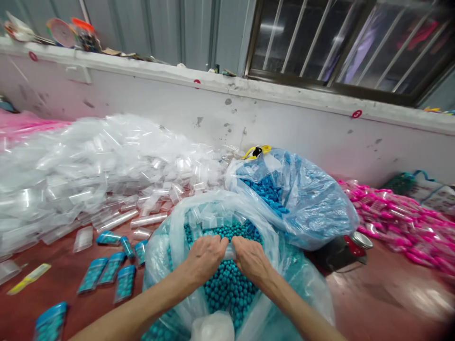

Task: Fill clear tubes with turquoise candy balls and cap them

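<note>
My left hand (208, 255) and my right hand (249, 258) are close together over an open bag (158, 237) of teal beads (227, 289). Both sets of fingers are curled round a clear plastic container (230, 252), mostly hidden by the hands. Several more clear containers (209, 219) lie on the beads at the bag's far side. To the left on the red surface are several containers filled with teal beads (93, 274), with blue tops. A whitish rounded thing (213, 327) sits at the bag's near edge.
A large heap of clear containers (106, 161) lies left against the wall. Behind the bead bag leans a blue bag (313, 203) with blue pieces (265, 192). A black and red device (344, 251) and a pink pile (405, 222) are right. A yellow strip (30, 279) lies left.
</note>
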